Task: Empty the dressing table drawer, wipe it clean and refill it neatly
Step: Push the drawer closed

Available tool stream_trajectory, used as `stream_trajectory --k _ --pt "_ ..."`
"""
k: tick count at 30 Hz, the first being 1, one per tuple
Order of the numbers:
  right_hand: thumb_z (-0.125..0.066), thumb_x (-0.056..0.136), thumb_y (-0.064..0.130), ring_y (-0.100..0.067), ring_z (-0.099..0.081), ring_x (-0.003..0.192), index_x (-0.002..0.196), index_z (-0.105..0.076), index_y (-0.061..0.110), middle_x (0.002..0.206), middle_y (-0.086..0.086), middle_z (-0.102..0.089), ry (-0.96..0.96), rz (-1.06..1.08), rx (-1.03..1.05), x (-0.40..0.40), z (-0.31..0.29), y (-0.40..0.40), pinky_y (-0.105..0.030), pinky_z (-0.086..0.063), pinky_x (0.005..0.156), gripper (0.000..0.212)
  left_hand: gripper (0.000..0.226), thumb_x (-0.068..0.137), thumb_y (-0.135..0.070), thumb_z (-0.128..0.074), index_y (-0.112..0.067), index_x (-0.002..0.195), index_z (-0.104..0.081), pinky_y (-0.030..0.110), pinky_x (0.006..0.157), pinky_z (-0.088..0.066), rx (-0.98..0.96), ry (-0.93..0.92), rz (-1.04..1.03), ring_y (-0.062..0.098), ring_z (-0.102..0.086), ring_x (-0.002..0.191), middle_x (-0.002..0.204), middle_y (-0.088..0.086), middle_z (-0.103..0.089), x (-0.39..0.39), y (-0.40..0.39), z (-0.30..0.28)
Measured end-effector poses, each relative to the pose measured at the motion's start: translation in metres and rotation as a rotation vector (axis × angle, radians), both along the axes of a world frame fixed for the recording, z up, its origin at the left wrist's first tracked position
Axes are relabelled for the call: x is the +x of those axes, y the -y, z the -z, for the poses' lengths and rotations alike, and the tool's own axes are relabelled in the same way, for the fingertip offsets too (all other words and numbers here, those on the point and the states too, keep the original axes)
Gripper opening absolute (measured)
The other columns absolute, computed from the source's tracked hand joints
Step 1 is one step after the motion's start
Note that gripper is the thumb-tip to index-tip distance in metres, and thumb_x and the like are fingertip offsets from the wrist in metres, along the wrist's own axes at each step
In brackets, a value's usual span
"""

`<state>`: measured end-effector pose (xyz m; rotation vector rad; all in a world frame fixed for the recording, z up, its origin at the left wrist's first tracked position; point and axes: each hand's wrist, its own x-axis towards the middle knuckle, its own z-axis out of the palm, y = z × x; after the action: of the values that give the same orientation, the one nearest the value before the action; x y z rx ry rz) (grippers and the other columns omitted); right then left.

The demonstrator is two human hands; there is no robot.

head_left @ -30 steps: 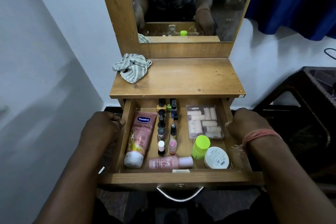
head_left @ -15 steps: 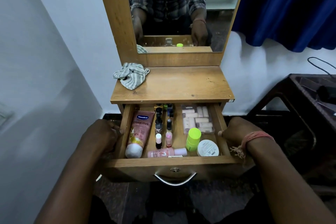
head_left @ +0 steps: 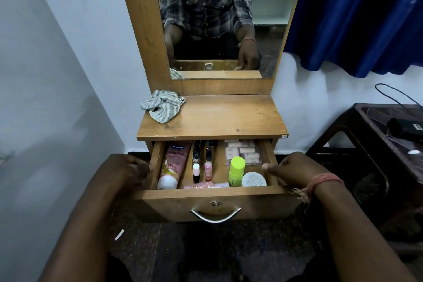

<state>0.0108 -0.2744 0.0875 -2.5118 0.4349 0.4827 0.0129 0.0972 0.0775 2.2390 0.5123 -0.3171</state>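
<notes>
The wooden drawer (head_left: 215, 197) of the dressing table stands pulled out, with a metal handle (head_left: 215, 216) on its front. My left hand (head_left: 124, 173) grips its left wall and my right hand (head_left: 291, 170) grips its right wall. Inside lie a pink Vaseline tube (head_left: 172, 163), several small nail-polish bottles (head_left: 202, 162), a pink bottle on its side (head_left: 204, 185), a lime-green stick (head_left: 237, 170), a white round jar (head_left: 254, 179) and a clear box of pale rolls (head_left: 242, 152). A striped cloth (head_left: 161, 105) sits crumpled on the tabletop (head_left: 219, 117).
A mirror (head_left: 219, 18) rises behind the tabletop and reflects a person in a plaid shirt. A white wall runs close on the left. A dark brown table (head_left: 389, 135) with a black device and cable stands at right, under a blue curtain (head_left: 357, 14).
The view has pulled back and tilted up, so the drawer looks smaller and lower. Both hands stay on the drawer's side walls, and the drawer front now shows fully.
</notes>
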Motion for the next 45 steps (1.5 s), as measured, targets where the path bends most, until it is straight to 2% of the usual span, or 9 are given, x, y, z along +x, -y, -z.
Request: stream_trajectory --k 2,7,12,17,20,23,29,35,45 --pt "-0.074 0.074 0.065 -0.011 -0.056 0.057 0.061 -0.060 0.020 0.053 0.010 -0.059 -0.104 -0.132 -0.030 -0.007 -0.014 0.000 -0.025 -0.037 0.054 0.049 0.009 0.080 -0.025 -0.087 -0.018 0.085 -0.083 0.034 0.080 -0.057 -0.119 -0.081 0.132 0.025 -0.073 0.091 0.098 0.004 -0.078 -0.012 0.000 -0.011" --pt "-0.083 0.054 0.071 -0.014 -0.066 0.079 0.086 -0.070 0.020 0.080 0.005 -0.071 -0.148 -0.289 -0.094 -0.015 -0.034 -0.008 -0.030 -0.048 0.068 0.062 0.063 0.049 -0.064 -0.094 -0.026 0.099 -0.084 0.029 0.072 -0.052 -0.151 -0.134 0.431 0.014 -0.077 0.087 0.098 -0.005 -0.081 -0.023 -0.002 -0.028" --pt "-0.090 0.060 0.050 -0.022 -0.067 0.092 0.102 -0.066 0.010 0.099 -0.007 -0.070 -0.036 -0.277 -0.190 -0.017 -0.037 -0.026 -0.030 -0.051 0.078 0.062 0.057 0.055 -0.050 -0.098 -0.027 0.104 -0.078 0.032 0.082 -0.054 -0.085 -0.108 0.504 0.007 -0.075 0.089 0.100 -0.014 -0.079 -0.025 0.005 -0.033" --pt "-0.087 0.069 0.036 -0.019 -0.063 0.085 0.086 -0.063 0.021 0.089 0.001 -0.066 0.084 -0.418 -0.285 -0.018 -0.039 -0.041 -0.032 -0.051 0.075 0.033 0.072 0.048 -0.063 -0.096 -0.029 0.103 -0.066 0.037 0.078 -0.056 0.141 0.059 0.497 0.013 -0.068 0.091 0.102 -0.007 -0.070 -0.018 0.009 -0.031" --pt "-0.074 0.078 0.017 -0.020 -0.063 0.087 0.081 -0.062 0.021 0.090 0.002 -0.066 0.228 -0.503 -0.274 -0.020 -0.033 -0.054 -0.031 -0.050 0.072 0.013 0.056 0.061 -0.039 -0.098 -0.032 0.103 -0.062 0.024 0.068 -0.044 0.300 0.175 0.516 0.008 -0.059 0.088 0.103 -0.009 -0.061 -0.018 0.023 -0.032" --pt "-0.075 0.078 0.023 -0.019 -0.062 0.086 0.077 -0.058 0.022 0.087 0.002 -0.066 0.302 -0.551 -0.271 -0.020 -0.025 -0.064 -0.029 -0.046 0.069 0.016 0.025 0.074 -0.014 -0.090 -0.026 0.084 -0.070 0.010 0.054 -0.038 0.272 0.240 0.529 0.004 -0.060 0.071 0.088 -0.009 -0.069 -0.019 0.035 -0.029" --pt "-0.072 0.082 0.031 -0.021 -0.063 0.087 0.086 -0.056 0.024 0.089 0.003 -0.066 0.511 -0.483 -0.292 -0.018 -0.003 -0.078 -0.031 -0.047 0.068 0.018 0.015 0.083 -0.016 -0.082 -0.024 0.077 -0.070 0.005 0.062 -0.041 0.246 0.336 0.500 -0.018 -0.060 0.076 0.076 -0.048 -0.059 -0.017 0.036 -0.016" --pt "-0.071 0.085 0.027 -0.011 -0.053 0.080 0.076 -0.050 0.029 0.083 0.010 -0.057 0.603 -0.331 -0.164 -0.012 0.006 -0.081 -0.031 -0.044 0.064 0.022 0.019 0.084 -0.021 -0.082 -0.026 0.076 -0.065 0.026 0.067 -0.050 0.205 0.472 0.417 0.001 -0.064 0.080 0.077 -0.014 -0.069 -0.011 0.044 -0.004" --pt "-0.063 0.092 0.036 -0.016 -0.055 0.079 0.082 -0.055 0.025 0.084 0.005 -0.060 0.742 -0.176 -0.219 -0.007 0.018 -0.097 -0.028 -0.034 0.062 0.016 0.014 0.087 -0.032 -0.075 -0.029 0.083 -0.062 0.037 0.065 -0.057 0.327 0.588 0.186 0.012 -0.064 0.075 0.081 -0.010 -0.066 -0.003 0.091 0.020"
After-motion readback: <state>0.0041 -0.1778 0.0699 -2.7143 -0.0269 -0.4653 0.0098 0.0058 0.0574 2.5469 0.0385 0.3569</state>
